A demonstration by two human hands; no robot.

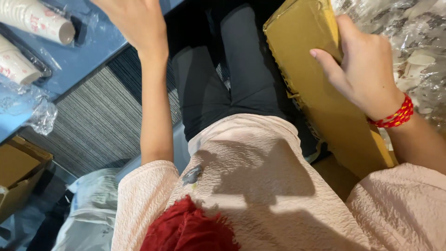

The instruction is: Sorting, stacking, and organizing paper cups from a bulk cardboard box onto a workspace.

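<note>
Right hand (364, 69) rests on the upper edge of a long, flat brown cardboard box (320, 97): thumb spread across its broad face, fingers curled over the far edge, a loose hold. The box lies under the palm. Its long axis runs diagonally, from upper left down toward the right forearm. Left hand (134, 21) is open, empty, near the blue table (93, 46), with stacked white paper cups (39, 21) beyond it.

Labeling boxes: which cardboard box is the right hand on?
The long yellow-brown cardboard box beside the legs, under the right hand; the other box sits untouched at lower left.
</note>
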